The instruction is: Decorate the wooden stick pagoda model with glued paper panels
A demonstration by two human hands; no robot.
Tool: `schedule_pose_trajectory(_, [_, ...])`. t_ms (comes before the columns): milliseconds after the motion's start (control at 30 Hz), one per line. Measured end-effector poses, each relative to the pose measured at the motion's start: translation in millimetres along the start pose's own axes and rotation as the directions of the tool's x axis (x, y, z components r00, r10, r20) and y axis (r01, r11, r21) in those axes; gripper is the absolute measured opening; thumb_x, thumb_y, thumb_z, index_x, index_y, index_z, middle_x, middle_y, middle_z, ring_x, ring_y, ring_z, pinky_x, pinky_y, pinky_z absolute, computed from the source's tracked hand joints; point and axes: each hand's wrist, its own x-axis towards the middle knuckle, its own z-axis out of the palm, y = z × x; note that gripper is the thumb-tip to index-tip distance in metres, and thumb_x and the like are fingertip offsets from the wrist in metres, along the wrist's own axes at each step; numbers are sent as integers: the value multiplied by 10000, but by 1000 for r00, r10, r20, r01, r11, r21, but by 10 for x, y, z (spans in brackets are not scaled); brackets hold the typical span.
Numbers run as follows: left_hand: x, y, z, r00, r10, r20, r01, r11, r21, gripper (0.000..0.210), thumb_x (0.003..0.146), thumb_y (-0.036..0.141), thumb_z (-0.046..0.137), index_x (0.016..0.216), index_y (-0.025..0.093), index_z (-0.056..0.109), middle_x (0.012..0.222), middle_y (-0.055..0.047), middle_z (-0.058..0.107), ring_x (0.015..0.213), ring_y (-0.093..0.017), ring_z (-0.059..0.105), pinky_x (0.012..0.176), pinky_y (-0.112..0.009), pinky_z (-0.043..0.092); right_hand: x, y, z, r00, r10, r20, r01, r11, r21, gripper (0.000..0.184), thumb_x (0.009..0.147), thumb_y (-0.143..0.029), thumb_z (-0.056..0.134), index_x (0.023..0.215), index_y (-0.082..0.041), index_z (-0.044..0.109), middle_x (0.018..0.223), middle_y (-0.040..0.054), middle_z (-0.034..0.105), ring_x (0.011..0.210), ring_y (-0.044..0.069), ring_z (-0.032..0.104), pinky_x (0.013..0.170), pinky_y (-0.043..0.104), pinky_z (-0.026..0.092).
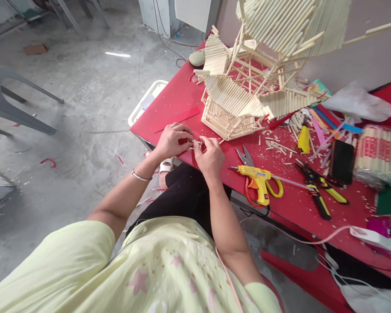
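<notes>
Head view: left hand (177, 140) and right hand (210, 157), both nearly closed, pinch a small pale piece (199, 144) between them by the tabletop's (182, 91) near edge, long axis unclear, stick model (234, 95) just beyond, nearer the right hand.

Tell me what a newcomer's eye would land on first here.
Probably the big roofed model of pale wooden sticks, rising at the back of the red tabletop. After it, the yellow glue gun lying across the scissors near the front edge, then the plastic-wrapped sticks toward the picture's right side.
</notes>
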Motion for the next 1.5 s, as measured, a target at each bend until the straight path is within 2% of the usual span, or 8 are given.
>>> schedule_pose_trajectory(267, [12, 11, -10, 999, -25, 25, 25, 1000, 4, 169, 842, 294, 685, 937, 279, 824, 1154, -38, 782, 1056, -256, 675, 1001, -462, 476, -6, -7, -14, 1000, -7, -2, 7, 1000, 16, 381, 1027, -480, 581, 1247, -218, 750, 1155, 103, 715, 885, 196, 693, 738, 290, 476])
schedule_pose_trajectory(533, [0, -1, 2, 1000, 19, -14, -19, 1000, -1, 145, 853, 284, 688, 924, 270, 815, 1126, -26, 782, 1041, -242, 669, 984, -435, 475, -3, -3, -10, 999, -19, -26, 19, 1000, 18, 382, 1020, -485, 590, 1236, -219, 759, 1145, 101, 726, 881, 202, 692, 748, 289, 489])
schedule_pose_trajectory(733, [10, 14, -10, 1000, -14, 17, 14, 1000, -2, 158, 853, 304, 683, 931, 274, 816, 1143, -32, 779, 1062, -248, 662, 1004, -443, 467, -6, -11, -20, 1000, -16, -1, 16, 1000, -9, 375, 1032, -468, 582, 1260, -219, 745, 1162, 104, 717, 916, 207, 696, 762, 290, 486])
schedule_pose_trajectory(933, [11, 15, -16, 999, -36, 31, 36, 999, -5, 181, 846, 295, 679, 952, 281, 825, 1169, -41, 777, 1082, -262, 669, 1023, -465, 469, -2, -8, -22, 1000, -1, -11, 1, 999, 48, 366, 1014, -469, 611, 1240, -219, 755, 1153, 88, 718, 889, 189, 693, 766, 288, 492])
schedule_pose_trajectory(1100, [5, -4, -5, 1000, -6, 4, 6, 1000, -24, 172, 859, 306, 683, 950, 268, 823, 1150, -38, 782, 1060, -246, 672, 1007, -442, 470, -4, 2, -19, 999, -4, -32, 7, 998, 68, 356, 1006, -462, 628, 1235, -225, 763, 1146, 85, 724, 880, 189, 692, 762, 279, 489])
schedule_pose_trajectory(1300, [3, -13, 2, 1000, -1, -2, 1, 999, -33, 178, 874, 324, 689, 961, 252, 825, 1154, -55, 783, 1068, -244, 668, 1019, -423, 453, -5, 9, -7, 1000, -9, -30, 11, 995, 94, 402, 1028, -502, 576, 1231, -209, 764, 1140, 102, 724, 901, 199, 695, 774, 285, 494])
schedule_pose_trajectory(1500, [16, 8, -28, 1000, -7, 0, 7, 998, -66, 199, 868, 286, 651, 953, 247, 826, 1124, -50, 794, 1032, -234, 683, 1003, -413, 468, -12, 6, -37, 998, 23, -65, -10, 980, 200, 470, 1087, -486, 412, 1195, -206, 774, 1112, 105, 728, 925, 203, 693, 840, 304, 509])
